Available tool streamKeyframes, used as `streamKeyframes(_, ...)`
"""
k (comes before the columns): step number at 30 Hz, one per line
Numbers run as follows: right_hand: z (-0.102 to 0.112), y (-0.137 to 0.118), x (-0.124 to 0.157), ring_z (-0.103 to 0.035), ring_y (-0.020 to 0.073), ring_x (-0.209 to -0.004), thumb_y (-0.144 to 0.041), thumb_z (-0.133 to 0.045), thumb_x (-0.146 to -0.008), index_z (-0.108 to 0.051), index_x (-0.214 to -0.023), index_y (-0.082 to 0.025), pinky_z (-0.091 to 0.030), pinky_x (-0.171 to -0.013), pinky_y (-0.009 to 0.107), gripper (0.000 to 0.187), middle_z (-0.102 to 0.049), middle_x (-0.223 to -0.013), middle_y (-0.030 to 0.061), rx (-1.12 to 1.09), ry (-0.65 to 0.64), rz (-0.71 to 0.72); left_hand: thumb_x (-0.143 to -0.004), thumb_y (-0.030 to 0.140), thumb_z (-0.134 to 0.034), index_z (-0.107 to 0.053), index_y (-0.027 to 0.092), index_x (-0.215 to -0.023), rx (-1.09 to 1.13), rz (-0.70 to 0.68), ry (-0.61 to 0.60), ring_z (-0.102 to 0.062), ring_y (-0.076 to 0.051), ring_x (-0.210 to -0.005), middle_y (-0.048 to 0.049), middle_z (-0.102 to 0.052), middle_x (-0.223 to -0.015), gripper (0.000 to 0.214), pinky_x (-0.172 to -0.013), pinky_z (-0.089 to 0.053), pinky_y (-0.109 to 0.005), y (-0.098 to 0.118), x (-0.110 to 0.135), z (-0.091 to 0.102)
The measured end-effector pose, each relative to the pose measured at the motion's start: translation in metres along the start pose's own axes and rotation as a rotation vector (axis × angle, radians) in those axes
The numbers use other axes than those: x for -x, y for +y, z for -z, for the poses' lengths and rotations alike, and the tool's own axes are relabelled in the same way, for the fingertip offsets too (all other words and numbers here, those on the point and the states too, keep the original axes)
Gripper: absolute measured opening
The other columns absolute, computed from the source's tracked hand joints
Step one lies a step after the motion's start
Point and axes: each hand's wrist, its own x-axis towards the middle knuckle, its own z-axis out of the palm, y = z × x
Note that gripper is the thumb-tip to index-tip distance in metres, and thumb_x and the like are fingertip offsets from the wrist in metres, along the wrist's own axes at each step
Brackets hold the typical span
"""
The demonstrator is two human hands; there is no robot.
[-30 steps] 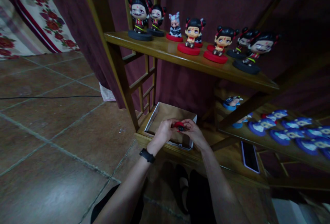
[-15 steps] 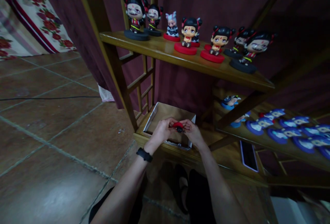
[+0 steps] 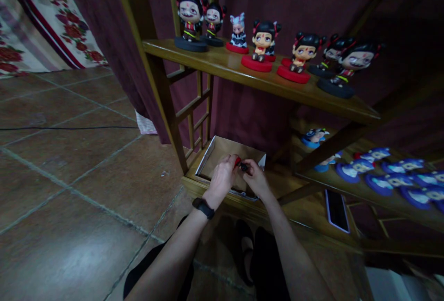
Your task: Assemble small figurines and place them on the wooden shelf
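Between my two hands is a small figurine [image 3: 243, 167] with a dark part and a red base; most of it is hidden by my fingers. My left hand [image 3: 224, 175], with a black band on its wrist, is closed around the red base. The fingers of my right hand [image 3: 255, 177] pinch the dark end. Both hands are over a shallow cardboard box [image 3: 212, 153] with white outer walls, which sits on the low wooden shelf [image 3: 194, 181].
Above, a wooden shelf [image 3: 215, 64] carries several figurines on red or dark round bases, such as a red-based figurine [image 3: 262, 44]. Blue-based figurines [image 3: 354, 170] stand on the right shelf. A phone [image 3: 337, 210] lies at the lower right. A wooden post [image 3: 156, 74] rises at left.
The figurine has been turned in my hands: its red base now faces left and its dark part right. My left hand has rolled over it. The view has shifted slightly.
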Motion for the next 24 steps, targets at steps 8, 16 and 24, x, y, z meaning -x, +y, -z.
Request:
streamKeyframes(8, -0.005, -0.008, -0.001, -0.057, 0.0148, -0.083, -0.023, -0.059, -0.065, -0.057, -0.09, -0.023, -0.044, -0.08, 0.029, 0.025, -0.063, -0.089, -0.0007, -0.209, 0.03, -0.074, -0.082, 0.01, -0.041, -0.04, 0.019, -0.118, -0.312, -0.143, -0.054, -0.05, -0.019, -0.097, -0.0084, -0.052, -0.104, 0.038, -0.076, -0.044, -0.028, 0.013, 0.007, 0.003)
streamKeyframes(16, -0.008, -0.004, 0.005, -0.057, 0.0142, -0.077, -0.023, -0.064, -0.059, -0.059, -0.076, -0.021, -0.047, -0.076, 0.03, 0.018, -0.063, -0.079, -0.0024, -0.546, 0.059, -0.288, -0.082, 0.009, -0.041, -0.04, 0.014, -0.12, -0.389, -0.206, -0.143, -0.051, -0.02, -0.096, -0.0119, -0.053, -0.105, 0.038, -0.078, -0.043, -0.03, 0.015, 0.007, -0.003)
streamKeyframes(24, -0.008, -0.001, 0.003, -0.059, 0.0175, -0.081, -0.03, -0.064, -0.061, -0.06, -0.082, -0.021, -0.049, -0.076, 0.034, 0.023, -0.064, -0.083, 0.001, -0.412, 0.063, -0.246, -0.079, 0.009, -0.046, -0.051, 0.018, -0.111, -0.102, -0.046, -0.127, -0.054, -0.018, -0.095, -0.0101, -0.058, -0.102, 0.033, -0.081, -0.041, -0.028, 0.01, 0.006, -0.006)
